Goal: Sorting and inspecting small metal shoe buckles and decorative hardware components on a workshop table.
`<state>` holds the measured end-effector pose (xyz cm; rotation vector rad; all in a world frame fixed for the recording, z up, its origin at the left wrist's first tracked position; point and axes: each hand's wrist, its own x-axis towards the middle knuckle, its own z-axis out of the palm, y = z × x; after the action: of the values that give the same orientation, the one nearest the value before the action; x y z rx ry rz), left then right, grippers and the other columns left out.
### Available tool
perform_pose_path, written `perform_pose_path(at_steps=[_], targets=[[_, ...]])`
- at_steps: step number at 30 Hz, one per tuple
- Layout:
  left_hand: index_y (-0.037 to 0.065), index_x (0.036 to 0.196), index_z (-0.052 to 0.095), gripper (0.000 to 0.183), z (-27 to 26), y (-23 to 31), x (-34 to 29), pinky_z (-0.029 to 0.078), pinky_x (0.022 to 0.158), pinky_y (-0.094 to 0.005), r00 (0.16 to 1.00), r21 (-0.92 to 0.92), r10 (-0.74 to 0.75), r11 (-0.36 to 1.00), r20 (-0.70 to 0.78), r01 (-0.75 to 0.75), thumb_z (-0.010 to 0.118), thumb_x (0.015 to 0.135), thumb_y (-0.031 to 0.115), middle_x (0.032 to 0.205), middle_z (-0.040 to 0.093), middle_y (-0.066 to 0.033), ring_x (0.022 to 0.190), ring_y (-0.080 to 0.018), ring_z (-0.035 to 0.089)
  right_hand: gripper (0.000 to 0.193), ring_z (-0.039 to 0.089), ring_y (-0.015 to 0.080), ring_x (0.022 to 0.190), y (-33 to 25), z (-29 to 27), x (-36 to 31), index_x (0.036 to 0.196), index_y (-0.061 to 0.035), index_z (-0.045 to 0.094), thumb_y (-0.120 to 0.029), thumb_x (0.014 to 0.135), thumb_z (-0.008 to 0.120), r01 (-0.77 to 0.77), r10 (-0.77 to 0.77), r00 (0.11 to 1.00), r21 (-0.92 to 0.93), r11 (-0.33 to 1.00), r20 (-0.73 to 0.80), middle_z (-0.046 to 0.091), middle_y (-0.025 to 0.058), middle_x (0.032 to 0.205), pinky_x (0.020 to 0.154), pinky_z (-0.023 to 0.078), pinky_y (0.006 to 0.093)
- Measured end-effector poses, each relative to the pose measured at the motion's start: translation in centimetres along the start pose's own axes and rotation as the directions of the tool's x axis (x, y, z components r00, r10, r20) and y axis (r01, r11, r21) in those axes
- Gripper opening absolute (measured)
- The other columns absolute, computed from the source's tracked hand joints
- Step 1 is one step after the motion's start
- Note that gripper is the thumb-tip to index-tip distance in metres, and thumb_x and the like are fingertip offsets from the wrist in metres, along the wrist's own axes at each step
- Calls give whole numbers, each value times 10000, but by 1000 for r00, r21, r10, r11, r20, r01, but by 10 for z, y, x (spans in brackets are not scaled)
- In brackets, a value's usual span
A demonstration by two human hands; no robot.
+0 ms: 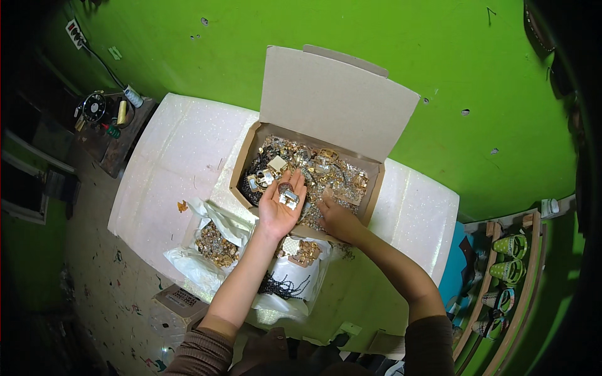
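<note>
My left hand (280, 212) is palm up over the box, fingers stretched forward. Shiny silvery metal pieces (289, 199), one with a dark round part, lie across its palm and fingers. A cardboard box (373, 199) with its lid raised holds a heap of gold and silver metal trinkets (326, 166). Dark beads (249, 193) fill its left side. My right hand (338, 220) reaches into the box's near right part, fingers bent down among the small pieces. Whatever its fingertips grip is too small to tell.
White plastic bags with gold pieces (216, 246) and black bead strands (282, 286) lie at the table's (172, 150) near edge. A green wall (351, 31) rises behind. Sandals (509, 271) sit on a rack at the right; a small side table (119, 141) stands left.
</note>
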<state>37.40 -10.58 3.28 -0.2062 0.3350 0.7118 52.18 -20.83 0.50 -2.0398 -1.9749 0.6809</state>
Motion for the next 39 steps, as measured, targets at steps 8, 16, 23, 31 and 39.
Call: perform_pose_path(at_steps=[8,16,23,31,39], targets=[[66,1118,473,327,0,-1,-2,343,962,-367,1000,9,-16,1000,-12,17,295,906,241,1218,463,-101,1164,-217,404,360,517,358,938,5,-4,8,1024,4,482,-190,738,582,-99,71,990,249,963,119,470,216,1064,796,425,413],[60,1103,477,315,-2,-1,0,353,954,-368,1000,27,-14,1000,-22,15,303,907,235,1207,471,-103,1156,-219,412,471,501,310,979,6,-6,14,1097,-59,461,-299,726,626,-201,123,944,239,950,306,459,184,1103,834,399,369],[56,1105,480,321,-1,-1,2,361,946,-371,998,48,-19,999,-54,22,306,908,240,1198,477,-104,1151,-218,419,470,489,289,1000,5,-11,16,1111,-75,467,-295,726,626,-203,34,907,366,908,419,486,173,1070,855,387,348],[54,1114,476,329,-2,-4,3,363,945,-369,998,60,-20,998,-58,24,299,911,242,1191,482,-102,1150,-217,419,364,502,281,968,21,7,16,1037,-78,521,-255,731,608,-97,-89,912,423,901,399,499,166,1062,825,390,353],[61,1126,469,332,-4,-2,2,368,940,-370,998,54,-23,998,-63,27,297,912,247,1187,485,-101,1142,-218,427,214,547,182,810,19,4,19,908,-82,561,-231,757,586,-192,-54,871,441,877,488,588,83,837,732,414,302]])
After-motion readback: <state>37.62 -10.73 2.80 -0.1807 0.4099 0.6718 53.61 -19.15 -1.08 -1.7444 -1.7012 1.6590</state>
